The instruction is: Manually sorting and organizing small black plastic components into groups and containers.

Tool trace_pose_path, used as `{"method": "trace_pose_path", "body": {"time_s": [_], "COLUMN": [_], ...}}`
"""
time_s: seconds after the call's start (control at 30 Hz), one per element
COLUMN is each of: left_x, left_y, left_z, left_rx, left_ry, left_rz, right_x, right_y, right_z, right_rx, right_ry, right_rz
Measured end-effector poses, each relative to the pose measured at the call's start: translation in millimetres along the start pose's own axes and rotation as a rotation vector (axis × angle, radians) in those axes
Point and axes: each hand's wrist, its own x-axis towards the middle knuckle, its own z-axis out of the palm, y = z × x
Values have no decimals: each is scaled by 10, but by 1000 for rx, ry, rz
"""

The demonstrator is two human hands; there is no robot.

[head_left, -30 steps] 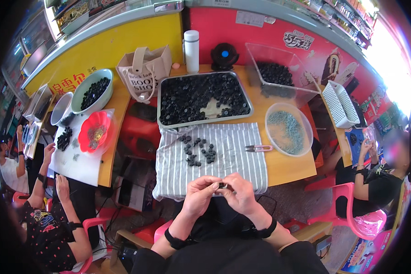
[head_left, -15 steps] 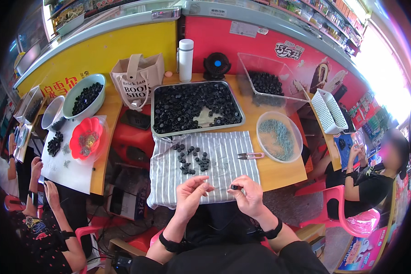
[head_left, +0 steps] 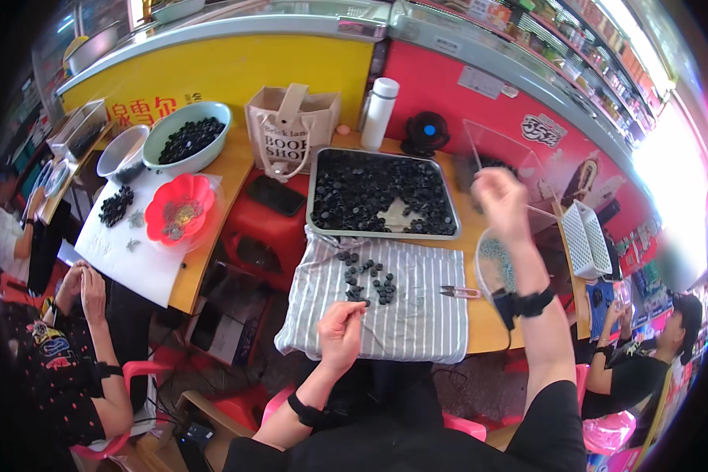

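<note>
My left hand (head_left: pixel 341 337) is closed above the near part of a grey-and-white striped cloth (head_left: pixel 315 307), thumb and fingertips pressed together. What it pinches, if anything, is too small to make out against the small black round pieces (head_left: pixel 384 289) just beyond it. Stretched far to the right, my right hand (head_left: pixel 501 206) is over the clear plastic box (head_left: pixel 536 177), its fingers smeared by motion. Black pieces in that box are partly hidden behind the hand. A small pair of thread snips (head_left: pixel 459 292) lies at the cloth's right edge.
A metal tray (head_left: pixel 385 234) of black pieces stands beyond the cloth. My right forearm partly covers a round tub (head_left: pixel 492 263) of thin bluish pieces. Behind are a white bottle (head_left: pixel 380 114), a small black fan (head_left: pixel 426 134) and a tote bag (head_left: pixel 291 130). People sit at both sides.
My right hand has left the cloth, where it held a small black piece, and moved up and right to the clear box. My left hand's fingers have closed. The view has shifted.
</note>
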Motion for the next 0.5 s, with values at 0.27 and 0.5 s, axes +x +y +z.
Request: {"method": "trace_pose_path", "body": {"time_s": [0.27, 0.5], "left_x": [7, 8], "left_y": [102, 100], "left_z": [9, 28], "left_rx": [155, 186], "left_ry": [-15, -42], "left_rz": [105, 116], "right_x": [-428, -234], "right_y": [-310, -272], "right_z": [1756, 2425], "right_rx": [-59, -36], "right_ry": [-446, -458], "right_rz": [-471, -523]}}
